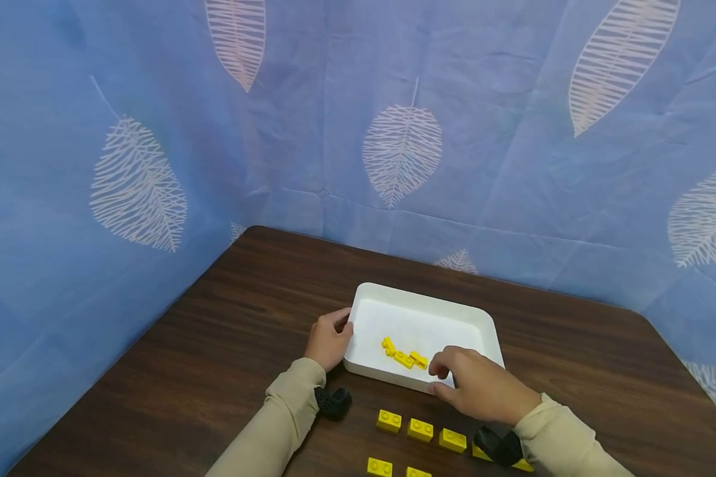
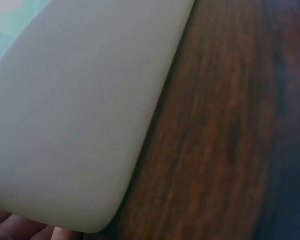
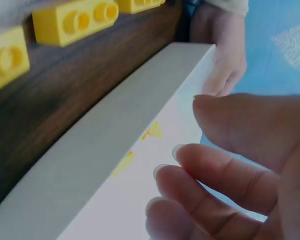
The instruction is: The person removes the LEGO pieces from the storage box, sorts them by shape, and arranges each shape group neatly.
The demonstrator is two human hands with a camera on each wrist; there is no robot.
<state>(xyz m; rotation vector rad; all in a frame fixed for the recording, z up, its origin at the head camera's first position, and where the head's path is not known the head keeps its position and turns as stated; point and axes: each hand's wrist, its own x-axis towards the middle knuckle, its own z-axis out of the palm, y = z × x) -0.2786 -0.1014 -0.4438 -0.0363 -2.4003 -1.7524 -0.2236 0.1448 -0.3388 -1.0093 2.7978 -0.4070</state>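
Observation:
A shallow white tray stands on the table with small yellow toy brick pieces lying inside it. At the tray's left side, my left hand touches the outer wall with its thumb and fingers. Those fingers show at the lower corner of the left wrist view, beside the tray wall. Over the front right part of the tray is my right hand, its fingers loosely bent and its thumb apart from them. Nothing shows between thumb and fingers in the right wrist view.
In front of the tray, several yellow toy bricks form a row on the dark wooden table; the right wrist hides part of it. Two more bricks lie closer. A blue leaf-patterned cloth hangs behind the table.

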